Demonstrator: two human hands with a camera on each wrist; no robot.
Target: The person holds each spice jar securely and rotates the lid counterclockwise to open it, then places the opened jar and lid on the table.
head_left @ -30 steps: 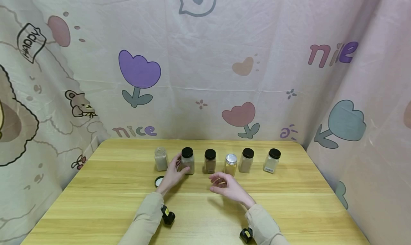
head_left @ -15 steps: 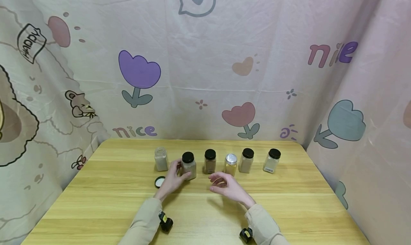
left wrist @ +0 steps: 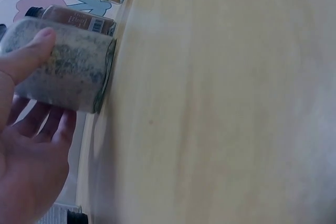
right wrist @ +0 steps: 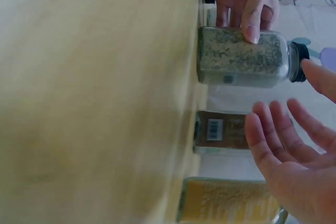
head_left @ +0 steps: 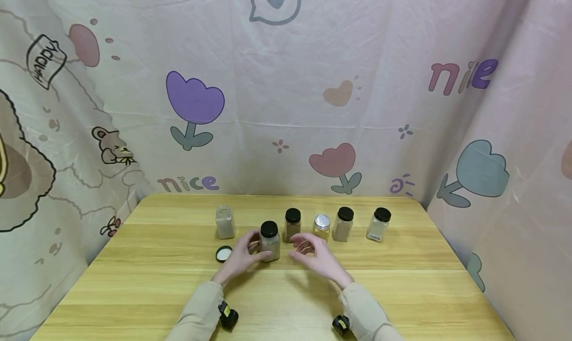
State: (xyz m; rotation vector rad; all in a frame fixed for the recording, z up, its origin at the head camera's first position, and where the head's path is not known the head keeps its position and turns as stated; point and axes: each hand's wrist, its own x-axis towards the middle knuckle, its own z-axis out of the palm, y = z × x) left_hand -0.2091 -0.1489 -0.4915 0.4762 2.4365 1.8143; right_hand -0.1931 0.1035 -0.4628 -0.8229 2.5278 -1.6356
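My left hand [head_left: 241,257] grips a square glass spice jar [head_left: 270,246] with a black lid, its thumb on the near side. The left wrist view shows grey, green-flecked seasoning in this jar [left wrist: 73,69], which stands upright close to the wooden table. To its right, my right hand [head_left: 319,257] is held with fingers loosely bent and nothing in them. In the right wrist view, the thumb of the right hand [right wrist: 299,169] overlaps the edge of the jar's black lid [right wrist: 300,62].
An uncapped jar [head_left: 225,225] stands at the left, and a loose black lid [head_left: 223,253] lies inside up before it. Behind the hands stand a brown spice jar [head_left: 292,230], a silver-lidded yellow one [head_left: 321,222], and two pale black-lidded jars [head_left: 342,228] farther right.
My left hand has brought the gripped jar out of the row, toward me and slightly right. My right hand has stayed nearly in place, its fingers a little more spread.
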